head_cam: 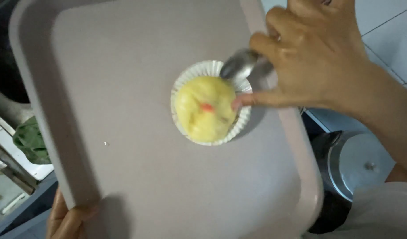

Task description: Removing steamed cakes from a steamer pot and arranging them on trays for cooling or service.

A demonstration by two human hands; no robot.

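— What did each hand have hold of?

— The right hand was closed around a metal spoon, its bowl at the far rim of a white paper cup, while one outstretched finger of that hand touched the yellow batter inside. The left hand gripped the near edge of the pale tray from beneath; only its thumb side showed.

— And where did the cup sit?

— Alone on the tray, just under the right hand and well away from the left, which carried the tray tilted above a dark pot with a metal lid.

— How would the person handle that well?

— Probably by keeping the tray level, since the light cup could slide, and by pressing only gently with the finger, because a harder push might crumple the pleated wall or tip the cup. The spoon looked best kept low against the rim.
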